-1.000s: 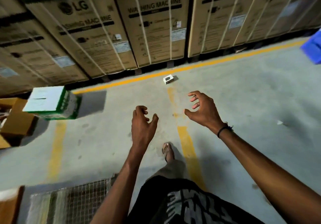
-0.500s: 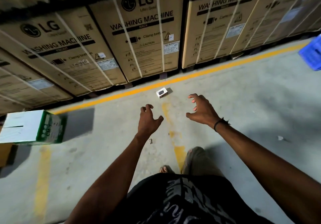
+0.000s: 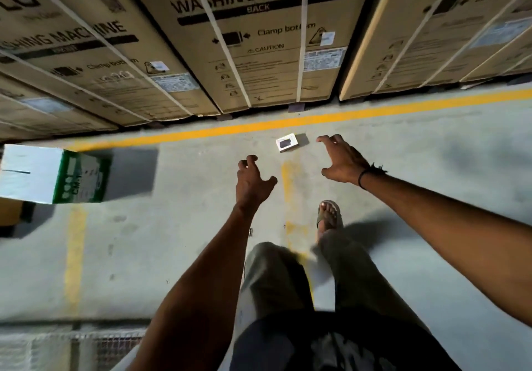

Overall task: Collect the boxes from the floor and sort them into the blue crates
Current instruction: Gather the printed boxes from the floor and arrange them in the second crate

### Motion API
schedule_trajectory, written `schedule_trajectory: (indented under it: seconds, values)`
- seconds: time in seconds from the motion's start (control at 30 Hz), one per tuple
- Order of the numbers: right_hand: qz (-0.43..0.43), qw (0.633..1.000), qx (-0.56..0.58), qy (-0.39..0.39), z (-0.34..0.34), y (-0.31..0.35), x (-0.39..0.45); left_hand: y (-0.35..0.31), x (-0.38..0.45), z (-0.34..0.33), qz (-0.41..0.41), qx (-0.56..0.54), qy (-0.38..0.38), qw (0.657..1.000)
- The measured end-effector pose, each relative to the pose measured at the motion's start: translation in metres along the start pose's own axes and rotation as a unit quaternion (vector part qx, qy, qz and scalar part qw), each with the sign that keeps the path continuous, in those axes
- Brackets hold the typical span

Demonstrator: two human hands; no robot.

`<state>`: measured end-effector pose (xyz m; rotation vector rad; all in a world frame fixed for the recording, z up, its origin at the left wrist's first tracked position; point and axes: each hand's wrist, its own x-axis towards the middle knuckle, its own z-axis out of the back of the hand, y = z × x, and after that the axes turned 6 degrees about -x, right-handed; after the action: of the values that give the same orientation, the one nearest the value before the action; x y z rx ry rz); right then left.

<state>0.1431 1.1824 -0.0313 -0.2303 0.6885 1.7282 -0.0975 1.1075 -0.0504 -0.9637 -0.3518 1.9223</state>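
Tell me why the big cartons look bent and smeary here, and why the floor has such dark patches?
Head view: the wide-angle lens bows the washing machine cartons outward and motion smears their print, worst at the left edge; hard overhead light throws a dark shadow right of the green and white box; the small white box and both empty hands stay fairly sharp.
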Motion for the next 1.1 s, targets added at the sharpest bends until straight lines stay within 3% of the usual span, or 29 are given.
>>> schedule_trajectory:
  seconds: [0.23, 0.5, 0.77, 0.93, 1.1]
  values:
    - [-0.004, 0.999, 0.014, 0.045, -0.075, -0.054, 0.188, 0.038, 0.175, -0.096, 0.027, 0.020, 0.027, 0.999]
    - [-0.006, 0.999, 0.007, 0.046, -0.272, -0.136, 0.409, 0.171, 0.391, -0.272, -0.001, 0.077, 0.074, 0.994]
    - [0.017, 0.999, -0.012, 0.024, -0.444, -0.190, 0.550, 0.257, 0.533, -0.403, -0.051, 0.105, 0.025, 0.993]
    - [0.017, 1.000, 0.001, -0.005, -0.456, -0.184, 0.555, 0.269, 0.540, -0.409, -0.071, 0.096, -0.001, 0.993]
    - [0.075, 0.996, 0.048, 0.001, -0.395, -0.158, 0.512, 0.252, 0.487, -0.350, -0.098, 0.017, 0.018, 0.995]
